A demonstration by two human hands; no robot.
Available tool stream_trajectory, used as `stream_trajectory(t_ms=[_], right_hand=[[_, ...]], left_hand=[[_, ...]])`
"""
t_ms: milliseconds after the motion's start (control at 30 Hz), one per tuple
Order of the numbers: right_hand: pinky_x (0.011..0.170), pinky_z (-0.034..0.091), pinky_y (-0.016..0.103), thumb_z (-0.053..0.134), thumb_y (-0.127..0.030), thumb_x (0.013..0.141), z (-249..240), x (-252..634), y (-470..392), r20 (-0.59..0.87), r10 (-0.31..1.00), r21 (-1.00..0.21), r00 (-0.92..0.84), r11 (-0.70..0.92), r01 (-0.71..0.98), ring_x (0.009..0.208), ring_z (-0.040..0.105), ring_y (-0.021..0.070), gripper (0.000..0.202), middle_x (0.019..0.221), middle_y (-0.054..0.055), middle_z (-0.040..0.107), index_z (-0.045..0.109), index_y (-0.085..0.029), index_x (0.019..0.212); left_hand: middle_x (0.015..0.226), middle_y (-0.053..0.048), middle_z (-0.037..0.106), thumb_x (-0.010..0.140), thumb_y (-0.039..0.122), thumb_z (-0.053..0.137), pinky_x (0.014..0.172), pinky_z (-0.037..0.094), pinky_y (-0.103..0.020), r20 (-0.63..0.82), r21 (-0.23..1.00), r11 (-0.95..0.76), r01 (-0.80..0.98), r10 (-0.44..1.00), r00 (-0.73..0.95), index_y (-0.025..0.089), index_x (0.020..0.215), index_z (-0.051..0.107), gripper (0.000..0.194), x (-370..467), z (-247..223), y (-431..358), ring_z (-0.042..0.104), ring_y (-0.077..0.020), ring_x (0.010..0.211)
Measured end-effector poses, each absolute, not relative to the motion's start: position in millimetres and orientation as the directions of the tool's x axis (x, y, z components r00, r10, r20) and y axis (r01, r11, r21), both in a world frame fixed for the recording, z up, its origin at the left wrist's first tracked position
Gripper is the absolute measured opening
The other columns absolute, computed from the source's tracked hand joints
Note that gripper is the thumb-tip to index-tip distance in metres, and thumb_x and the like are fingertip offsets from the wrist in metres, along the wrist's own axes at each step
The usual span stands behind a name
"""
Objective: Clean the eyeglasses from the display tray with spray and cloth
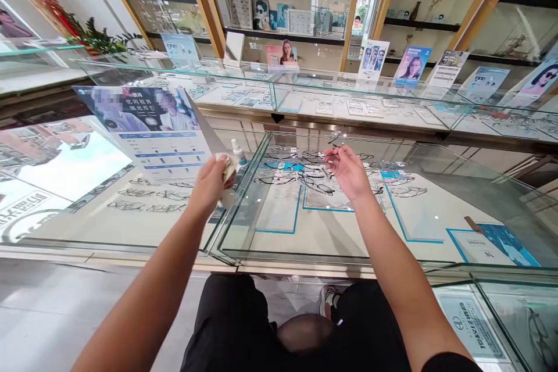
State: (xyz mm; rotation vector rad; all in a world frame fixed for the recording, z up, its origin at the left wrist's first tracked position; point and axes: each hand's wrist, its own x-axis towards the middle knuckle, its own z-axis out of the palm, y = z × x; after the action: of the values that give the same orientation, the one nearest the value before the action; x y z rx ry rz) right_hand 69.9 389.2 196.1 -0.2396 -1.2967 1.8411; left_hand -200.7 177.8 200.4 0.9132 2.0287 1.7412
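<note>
My left hand is closed around a crumpled pale cloth, and part of the cloth hangs below the fingers. It is held over the counter, close to a small white spray bottle with a blue label. Thin-framed eyeglasses are pinched in the fingers of my right hand, raised above the glass showcase. Their frame is fine and partly blends with the glasses behind. Several rows of eyeglasses lie in the showcase below my right hand.
A tall printed sign stands on the left counter, beside my left hand. Farther back runs another glass display counter with advertising cards on top. Blue-edged boards lie inside the showcase. My knees are close to its front edge.
</note>
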Motion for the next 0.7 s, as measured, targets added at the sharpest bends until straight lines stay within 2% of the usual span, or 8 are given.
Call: stream_trajectory(t_ms=[67,167,267,400,467,533,633,700], right_hand=[[0.079,0.056,0.031,0.085,-0.054,0.085,194.9,69.5,388.8,0.305,0.701,-0.848,-0.645,-0.109,-0.519,0.092,0.069,0.0173,0.036,0.11,0.005,0.079,0.064,-0.026,0.091],[0.079,0.055,0.031,0.086,-0.054,0.084,195.7,70.0,386.3,0.313,0.663,-0.845,-0.68,-0.132,-0.518,0.09,0.07,0.0175,0.037,0.101,0.004,0.079,0.063,-0.026,0.087],[0.074,0.054,0.029,0.09,-0.051,0.08,201.8,73.0,381.0,0.308,0.614,-0.85,-0.727,-0.166,-0.5,0.085,0.07,0.0162,0.038,0.092,0.002,0.078,0.063,-0.024,0.085],[0.068,0.052,0.028,0.089,-0.049,0.08,216.4,84.0,368.7,0.256,0.548,-0.894,-0.796,-0.178,-0.41,0.079,0.069,0.0161,0.037,0.089,0.003,0.078,0.064,-0.024,0.083],[0.068,0.052,0.028,0.089,-0.049,0.081,223.8,92.6,360.5,0.223,0.501,-0.92,-0.836,-0.176,-0.351,0.079,0.07,0.0163,0.035,0.089,0.004,0.079,0.065,-0.023,0.083],[0.067,0.051,0.027,0.089,-0.048,0.082,229.3,101.9,351.6,0.176,0.454,-0.943,-0.874,-0.177,-0.282,0.078,0.071,0.0164,0.036,0.088,0.005,0.08,0.066,-0.021,0.082],[0.065,0.051,0.027,0.09,-0.049,0.081,232.6,114.0,338.2,0.091,0.375,-0.967,-0.923,-0.187,-0.171,0.075,0.073,0.0172,0.036,0.085,0.006,0.081,0.067,-0.021,0.08],[0.065,0.052,0.027,0.091,-0.049,0.081,232.3,120.2,330.0,0.049,0.309,-0.973,-0.95,-0.198,-0.115,0.075,0.073,0.0176,0.037,0.082,0.007,0.081,0.069,-0.02,0.079]], left_hand=[[0.072,0.001,0.048,0.104,0.05,0.047,0.063,0.036,-0.03,0.2,0.875,0.256,0.411,0.581,-0.789,0.024,0.084,0.043,0.033,-225.4,190.8,150.6,0.045,-0.017,0.064],[0.076,-0.004,0.055,0.107,0.051,0.041,0.067,0.032,-0.034,0.252,0.535,0.551,0.64,0.619,-0.744,0.024,0.085,0.047,0.035,-254.0,172.8,118.2,0.05,-0.0234,0.073],[0.09,-0.01,0.065,0.107,0.051,0.036,0.068,0.031,-0.035,0.201,0.342,0.637,0.691,0.668,-0.716,0.023,0.093,0.054,0.036,-268.8,154.1,96.2,0.057,-0.0281,0.08],[0.112,-0.02,0.071,0.106,0.051,0.037,0.081,0.043,-0.04,0.197,0.268,0.637,0.723,0.698,-0.688,0.019,0.108,0.061,0.04,-271.0,137.4,82.2,0.065,-0.0366,0.104],[0.132,-0.026,0.067,0.104,0.05,0.04,0.097,0.045,-0.048,0.292,0.262,0.622,0.738,0.677,-0.675,0.015,0.125,0.06,0.046,-262.1,138.9,83.4,0.06,-0.0427,0.124],[0.144,-0.027,0.062,0.103,0.05,0.043,0.11,0.042,-0.054,0.401,0.278,0.542,0.793,0.685,-0.608,0.013,0.137,0.057,0.052,-242.1,149.5,90.4,0.056,-0.0442,0.135],[0.142,-0.019,0.067,0.103,0.051,0.052,0.121,0.041,-0.051,0.484,0.34,0.211,0.916,0.796,-0.363,0.018,0.14,0.058,0.05,-190.4,178.4,108.2,0.059,-0.0366,0.138],[0.151,-0.017,0.064,0.101,0.052,0.061,0.123,0.043,-0.049,0.53,0.403,-0.002,0.915,0.815,-0.232,0.02,0.15,0.054,0.058,-149.0,199.5,121.2,0.057,-0.0337,0.145]])
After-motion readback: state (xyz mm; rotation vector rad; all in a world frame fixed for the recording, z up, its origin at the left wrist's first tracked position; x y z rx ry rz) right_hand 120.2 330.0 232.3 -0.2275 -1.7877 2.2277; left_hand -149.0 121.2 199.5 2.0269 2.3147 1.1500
